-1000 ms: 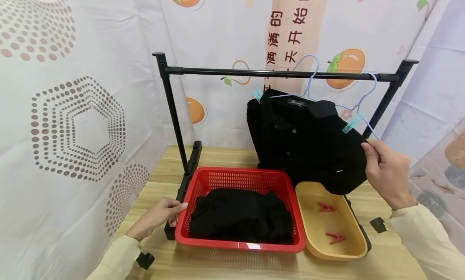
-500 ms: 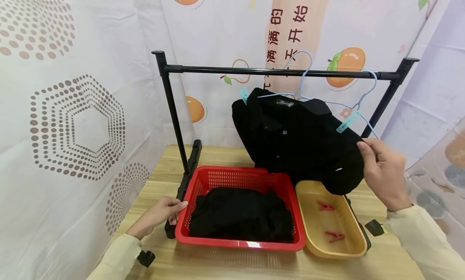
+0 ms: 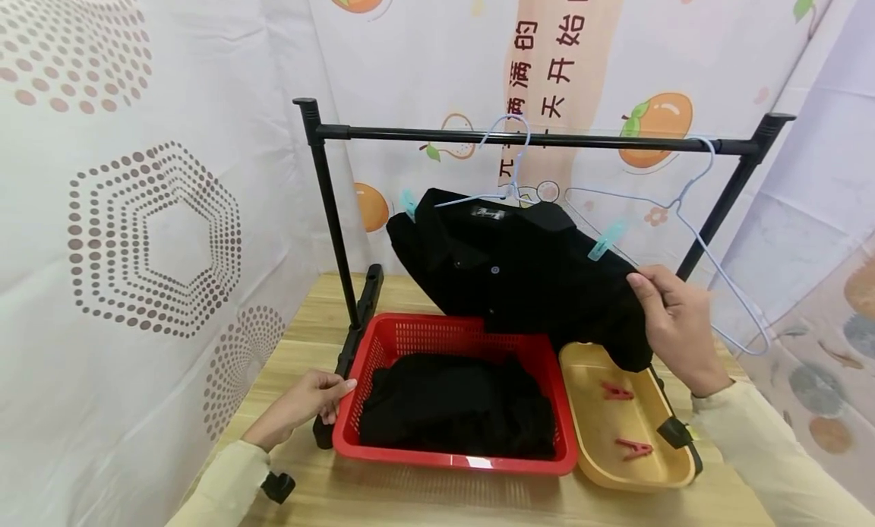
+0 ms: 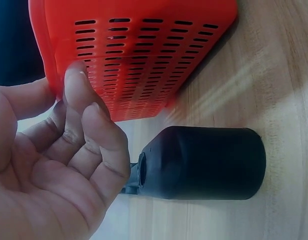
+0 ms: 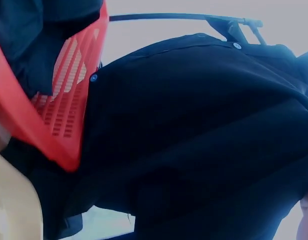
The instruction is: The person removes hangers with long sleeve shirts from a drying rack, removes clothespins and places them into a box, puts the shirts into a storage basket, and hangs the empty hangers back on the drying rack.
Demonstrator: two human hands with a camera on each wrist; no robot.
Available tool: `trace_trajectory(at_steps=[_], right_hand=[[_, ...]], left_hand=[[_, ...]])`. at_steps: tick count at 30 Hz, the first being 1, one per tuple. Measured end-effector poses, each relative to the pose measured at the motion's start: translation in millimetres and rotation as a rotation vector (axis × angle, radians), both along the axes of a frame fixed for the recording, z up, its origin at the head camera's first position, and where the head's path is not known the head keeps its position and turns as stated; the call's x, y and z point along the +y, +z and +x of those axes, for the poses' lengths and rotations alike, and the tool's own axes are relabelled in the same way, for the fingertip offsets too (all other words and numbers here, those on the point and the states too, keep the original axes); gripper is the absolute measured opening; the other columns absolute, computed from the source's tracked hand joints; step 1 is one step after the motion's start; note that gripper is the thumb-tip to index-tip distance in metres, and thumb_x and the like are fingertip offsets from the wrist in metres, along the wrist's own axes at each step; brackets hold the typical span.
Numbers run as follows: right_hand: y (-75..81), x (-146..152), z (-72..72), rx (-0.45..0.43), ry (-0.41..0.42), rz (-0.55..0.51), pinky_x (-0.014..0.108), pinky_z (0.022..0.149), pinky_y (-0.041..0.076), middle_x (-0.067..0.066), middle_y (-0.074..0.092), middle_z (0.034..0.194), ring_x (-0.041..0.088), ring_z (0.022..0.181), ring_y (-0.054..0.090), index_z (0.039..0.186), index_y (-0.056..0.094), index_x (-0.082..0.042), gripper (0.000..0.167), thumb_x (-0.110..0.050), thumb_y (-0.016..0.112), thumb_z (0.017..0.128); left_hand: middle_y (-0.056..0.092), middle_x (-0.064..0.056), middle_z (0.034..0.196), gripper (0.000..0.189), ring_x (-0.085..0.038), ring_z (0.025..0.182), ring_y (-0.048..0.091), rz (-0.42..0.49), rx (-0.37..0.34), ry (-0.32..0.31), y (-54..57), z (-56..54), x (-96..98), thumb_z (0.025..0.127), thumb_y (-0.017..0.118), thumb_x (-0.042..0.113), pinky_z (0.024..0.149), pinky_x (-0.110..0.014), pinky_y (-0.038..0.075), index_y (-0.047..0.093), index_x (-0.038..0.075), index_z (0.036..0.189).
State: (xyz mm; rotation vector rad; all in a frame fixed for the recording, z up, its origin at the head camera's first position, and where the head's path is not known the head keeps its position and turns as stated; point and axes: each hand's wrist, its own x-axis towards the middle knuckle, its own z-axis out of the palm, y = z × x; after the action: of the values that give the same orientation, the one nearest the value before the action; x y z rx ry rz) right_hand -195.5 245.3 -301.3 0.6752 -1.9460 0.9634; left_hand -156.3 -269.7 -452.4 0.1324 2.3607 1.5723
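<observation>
A black button-up shirt point(image 3: 526, 276) hangs by a light blue hanger point(image 3: 517, 179) hooked over the black rail. Teal clips point(image 3: 604, 243) sit at both its shoulders. My right hand point(image 3: 680, 326) pinches the shirt's sleeve side, stretching it to the right; in the right wrist view the shirt fills most of the picture, and only a bit of that hand shows at the edge. With thumb and fingers, my left hand point(image 3: 304, 405) pinches the left rim of the red basket point(image 3: 451, 460). Folded black cloth point(image 3: 458, 405) lies inside this basket.
A second blue hanger point(image 3: 728, 280) hangs at the rail's right end. Beside the basket stands a yellow tray point(image 3: 595, 436) with two red clothespins point(image 3: 634, 448). The black rack point(image 3: 328, 223) has feet on the wooden table point(image 3: 301, 337); patterned curtains stand behind.
The shirt and its hanger have slid left along the rail, and my right hand has followed. More of the second hanger now shows. My left hand keeps its place on the basket rim.
</observation>
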Motion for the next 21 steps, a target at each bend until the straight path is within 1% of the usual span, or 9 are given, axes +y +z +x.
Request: trace_trajectory(at_steps=[5,8,13,21], right_hand=[[-8.6,-5,-9.6,-0.044,0.049,-0.018,0.016,0.068,0.035,0.008,0.052,0.073,0.003,0.07,0.044,0.092,0.068,0.008,0.013,0.006,0.059,0.101],[-10.7,-9,-12.8,-0.058,0.075,-0.028,0.017,0.069,0.036,0.008,0.053,0.076,0.006,0.074,0.046,0.093,0.068,0.007,0.014,0.004,0.058,0.102],[-9.1,-17,-11.5,-0.077,0.133,-0.055,0.019,0.069,0.035,0.008,0.049,0.075,0.008,0.075,0.045,0.093,0.068,0.009,0.014,0.006,0.057,0.102],[-7.6,-22,-4.7,-0.121,0.199,-0.091,0.022,0.063,0.031,0.002,0.038,0.068,0.01,0.066,0.039,0.092,0.066,0.007,0.017,0.005,0.054,0.104]], left_hand=[[0.061,-0.004,0.067,0.042,-0.016,0.061,0.057,-0.007,0.012,-0.004,0.8,1.8,0.2,0.105,0.061,0.037,0.061,-0.032,0.052,0.062,0.004,0.08],[0.061,-0.005,0.067,0.042,-0.017,0.061,0.057,-0.008,0.013,0.0,0.7,2.2,0.3,0.104,0.061,0.039,0.06,-0.032,0.052,0.063,0.004,0.08],[0.061,-0.005,0.067,0.044,-0.018,0.061,0.057,-0.007,0.018,0.002,-1.3,1.7,-0.5,0.103,0.062,0.041,0.061,-0.033,0.052,0.063,0.003,0.08],[0.061,-0.006,0.068,0.044,-0.018,0.062,0.057,0.005,0.029,-0.01,-2.5,2.5,-1.8,0.104,0.061,0.04,0.061,-0.032,0.052,0.064,0.002,0.082]])
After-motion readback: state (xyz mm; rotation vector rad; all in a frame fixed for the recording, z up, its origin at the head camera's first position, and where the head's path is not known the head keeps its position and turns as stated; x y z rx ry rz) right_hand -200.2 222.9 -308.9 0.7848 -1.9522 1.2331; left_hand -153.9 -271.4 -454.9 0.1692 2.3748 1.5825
